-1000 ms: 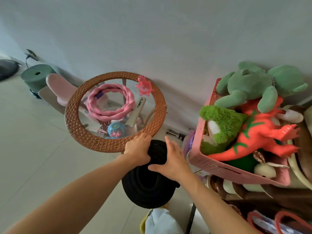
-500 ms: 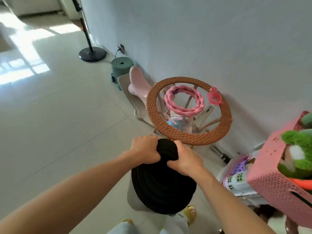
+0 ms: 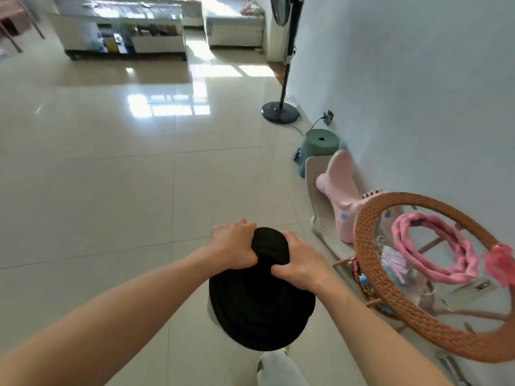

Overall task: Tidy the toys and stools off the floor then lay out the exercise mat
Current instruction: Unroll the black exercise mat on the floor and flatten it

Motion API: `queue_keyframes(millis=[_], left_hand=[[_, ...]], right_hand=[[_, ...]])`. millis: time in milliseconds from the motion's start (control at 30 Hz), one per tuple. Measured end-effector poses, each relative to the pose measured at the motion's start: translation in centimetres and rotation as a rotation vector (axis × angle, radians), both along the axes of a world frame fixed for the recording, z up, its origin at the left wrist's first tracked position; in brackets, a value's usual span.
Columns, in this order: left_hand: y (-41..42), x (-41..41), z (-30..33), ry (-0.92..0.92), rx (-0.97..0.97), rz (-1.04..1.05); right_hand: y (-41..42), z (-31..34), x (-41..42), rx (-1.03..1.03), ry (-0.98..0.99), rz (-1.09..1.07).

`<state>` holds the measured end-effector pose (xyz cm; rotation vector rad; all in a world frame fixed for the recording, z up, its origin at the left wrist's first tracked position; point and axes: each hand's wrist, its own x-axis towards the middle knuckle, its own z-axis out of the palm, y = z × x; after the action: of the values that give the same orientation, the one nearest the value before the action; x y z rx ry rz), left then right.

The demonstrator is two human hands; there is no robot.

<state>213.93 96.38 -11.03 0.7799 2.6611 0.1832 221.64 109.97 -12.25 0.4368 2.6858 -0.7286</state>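
No legible text, labels, brands, numbers or signs in the head view. Nearest candidate: a pale flat card (image 3: 468, 292) lying on the glass table (image 3: 370, 280) near its right edge, carrying a small dark mark; the mark is too blurred to read as letters or a logo. Shelf unit (image 3: 122, 37) at the far end of the room holds coloured items that might be printed, but they are too small and smeared to make out. Pink rocking toy (image 3: 341, 196) by the wall shows only coloured dots, no writing.
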Motion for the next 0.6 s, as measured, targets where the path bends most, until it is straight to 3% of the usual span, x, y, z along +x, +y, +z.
queue_keyframes(millis=[400,600], left_hand=[[2.9,-13.5,-0.2,0.043,-0.018,0.255],[4.6,-20.4,-0.1,0.174,0.013,0.318]], right_hand=[[4.3,-0.5,-17.1,0.032,0.111,0.231],[5.8,0.5,-25.9,0.049,0.16,0.257]])
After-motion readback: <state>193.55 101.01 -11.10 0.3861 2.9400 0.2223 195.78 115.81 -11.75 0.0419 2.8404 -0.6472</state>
